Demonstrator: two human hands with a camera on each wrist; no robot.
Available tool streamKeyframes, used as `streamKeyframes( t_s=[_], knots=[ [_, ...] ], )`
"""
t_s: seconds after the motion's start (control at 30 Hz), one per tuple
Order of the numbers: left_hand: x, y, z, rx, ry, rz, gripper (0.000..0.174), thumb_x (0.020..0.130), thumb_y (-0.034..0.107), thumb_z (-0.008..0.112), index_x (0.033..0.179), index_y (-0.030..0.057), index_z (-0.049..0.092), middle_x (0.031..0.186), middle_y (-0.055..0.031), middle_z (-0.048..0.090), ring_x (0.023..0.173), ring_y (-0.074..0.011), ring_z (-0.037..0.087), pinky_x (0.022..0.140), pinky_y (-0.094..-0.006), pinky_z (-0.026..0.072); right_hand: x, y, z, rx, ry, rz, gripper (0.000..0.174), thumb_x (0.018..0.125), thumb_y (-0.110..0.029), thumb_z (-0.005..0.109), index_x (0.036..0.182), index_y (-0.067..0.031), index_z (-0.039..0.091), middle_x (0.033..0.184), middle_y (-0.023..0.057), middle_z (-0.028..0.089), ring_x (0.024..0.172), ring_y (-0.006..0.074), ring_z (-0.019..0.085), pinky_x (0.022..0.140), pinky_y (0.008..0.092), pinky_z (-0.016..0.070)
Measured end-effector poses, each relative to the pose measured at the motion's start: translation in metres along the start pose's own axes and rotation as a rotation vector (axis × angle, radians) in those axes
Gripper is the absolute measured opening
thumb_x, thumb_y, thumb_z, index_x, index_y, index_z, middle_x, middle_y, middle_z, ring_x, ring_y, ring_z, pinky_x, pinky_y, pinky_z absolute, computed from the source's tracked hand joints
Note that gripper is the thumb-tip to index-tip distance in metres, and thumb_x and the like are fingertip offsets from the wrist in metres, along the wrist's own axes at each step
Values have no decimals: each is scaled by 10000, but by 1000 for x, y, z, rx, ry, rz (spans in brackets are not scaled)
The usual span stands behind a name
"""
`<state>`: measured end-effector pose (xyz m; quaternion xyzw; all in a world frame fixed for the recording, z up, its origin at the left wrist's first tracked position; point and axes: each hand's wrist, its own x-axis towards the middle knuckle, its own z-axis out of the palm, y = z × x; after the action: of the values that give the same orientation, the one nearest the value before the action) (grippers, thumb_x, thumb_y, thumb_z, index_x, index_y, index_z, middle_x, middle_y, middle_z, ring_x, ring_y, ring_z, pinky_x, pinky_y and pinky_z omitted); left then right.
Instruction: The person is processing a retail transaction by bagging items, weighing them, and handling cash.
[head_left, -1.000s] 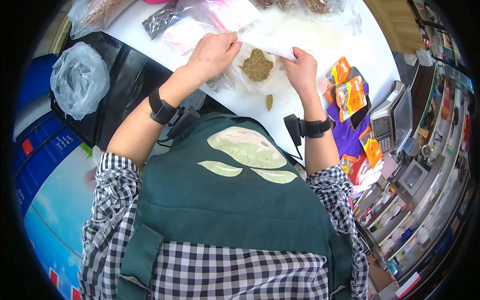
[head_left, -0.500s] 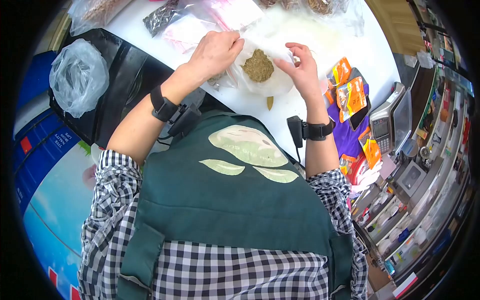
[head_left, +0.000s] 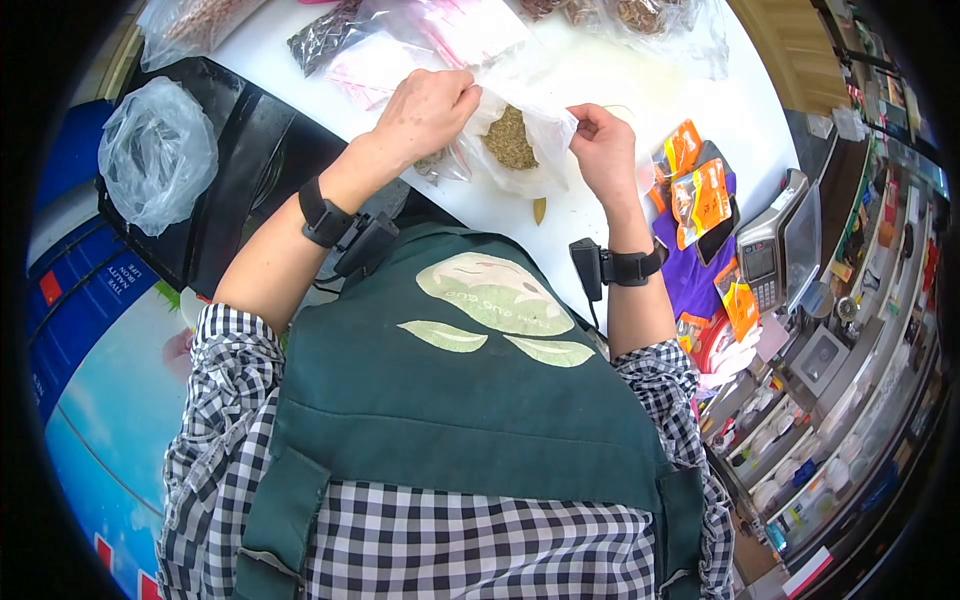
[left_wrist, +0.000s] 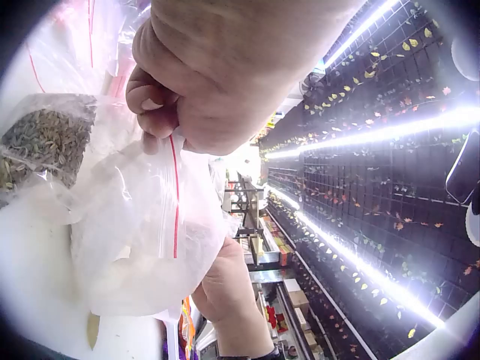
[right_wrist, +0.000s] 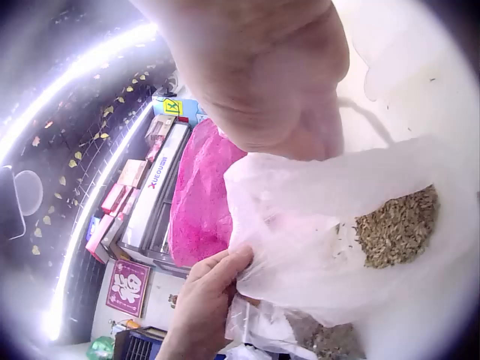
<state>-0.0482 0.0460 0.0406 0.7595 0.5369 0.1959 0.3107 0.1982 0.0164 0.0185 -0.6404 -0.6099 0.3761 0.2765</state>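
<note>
A translucent white plastic zip bag (head_left: 556, 172) lies mouth up above the table, with a heap of greenish-brown seeds (head_left: 510, 140) in it. My left hand (head_left: 428, 108) pinches the left edge of its mouth between thumb and fingers. On the opposite edge, my right hand (head_left: 606, 152) pinches the plastic and holds it out. A red zip line (left_wrist: 175, 196) runs down from the left hand's fingertips in the left wrist view. Loose grains (right_wrist: 397, 226) show inside the bag in the right wrist view. Beside the left hand lies another bag of seeds (left_wrist: 49, 142).
A dry leaf (head_left: 540, 210) lies on the white table (head_left: 575, 235) below the bag. To the right are orange packets (head_left: 702, 200), a purple cloth (head_left: 690, 275) and a scale (head_left: 765, 255). More clear bags (head_left: 640, 15) line the far side. A crumpled plastic bag (head_left: 158, 157) sits at left.
My right hand let go of the bag's edge, spread its fingers, then took hold of the edge again. The right side of the bag now stands raised. The left hand stays nearly in place.
</note>
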Motion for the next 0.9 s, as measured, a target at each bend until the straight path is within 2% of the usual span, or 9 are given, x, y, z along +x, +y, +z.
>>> streamKeyframes(
  t_s=[0.1, 0.23, 0.3, 0.43, 0.5, 0.57, 0.63, 0.67, 0.9],
  knots=[
    [0, -3, 2, 1, 28, 6, 288, 924, 229, 532, 823, -31, 603, 717, -250, 592, 687, -430, 595, 639, -453, 474, -2, 2, -3, 441, -8, 83, 130, 829, 40, 636, 952, 40, 677, 834, 55, 689, 730, 120, 642, 687, 253, 522],
    [-1, -3, 0, -6, 23, -4, 285, 923, 225, 532, 818, -30, 604, 710, -252, 586, 680, -433, 591, 634, -455, 472, -7, -5, -12, 496, 125, 75, 115, 842, 8, 652, 951, 27, 683, 838, 55, 687, 716, 113, 633, 663, 237, 509],
    [-1, -4, 1, 8, 36, -12, 282, 920, 220, 535, 811, -30, 604, 704, -253, 582, 672, -436, 586, 626, -455, 471, -12, -11, -17, 363, -111, 137, 142, 862, -85, 681, 949, 27, 681, 862, 58, 688, 756, 105, 628, 675, 241, 496],
    [-1, -3, -1, 7, 46, -5, 277, 916, 216, 540, 808, -31, 604, 703, -252, 583, 664, -435, 585, 619, -450, 472, -23, -18, -11, 375, 31, -8, 281, 832, -211, 737, 967, 26, 669, 841, 65, 676, 815, 163, 624, 724, 305, 504],
    [-2, -3, -1, 1, 57, -2, 271, 911, 211, 544, 806, -31, 607, 703, -252, 585, 661, -434, 585, 617, -446, 473, -30, -27, 0, -285, 188, -330, 410, 775, -311, 783, 1009, 1, 658, 818, 77, 646, 842, 239, 600, 765, 389, 500],
    [-1, 4, -4, 14, 26, -27, 278, 907, 215, 527, 808, -28, 620, 726, -255, 603, 700, -436, 604, 667, -468, 487, -32, -19, 12, -407, 264, -372, 384, 741, -254, 774, 1008, -15, 639, 813, 112, 625, 841, 316, 578, 761, 438, 496],
    [0, 7, -4, 27, 0, -63, 288, 903, 219, 510, 810, -25, 633, 748, -259, 620, 738, -437, 622, 717, -490, 500, -32, -12, 15, -510, 146, -26, 297, 728, -173, 729, 958, -19, 622, 857, 149, 633, 841, 335, 580, 745, 439, 494],
    [1, 6, -4, 32, -1, -49, 289, 903, 220, 510, 811, -24, 634, 747, -260, 619, 738, -438, 621, 717, -491, 499, -31, -11, 14, -439, 308, -61, 236, 699, -116, 696, 899, -26, 606, 855, 172, 633, 865, 358, 586, 744, 447, 492],
    [1, 3, 1, 24, 44, 16, 278, 908, 217, 537, 808, -30, 615, 715, -254, 588, 682, -437, 591, 637, -454, 481, -20, -10, 1, -392, 150, -116, 196, 717, -107, 678, 894, -38, 628, 825, 161, 639, 823, 359, 614, 735, 452, 496]
  ],
)
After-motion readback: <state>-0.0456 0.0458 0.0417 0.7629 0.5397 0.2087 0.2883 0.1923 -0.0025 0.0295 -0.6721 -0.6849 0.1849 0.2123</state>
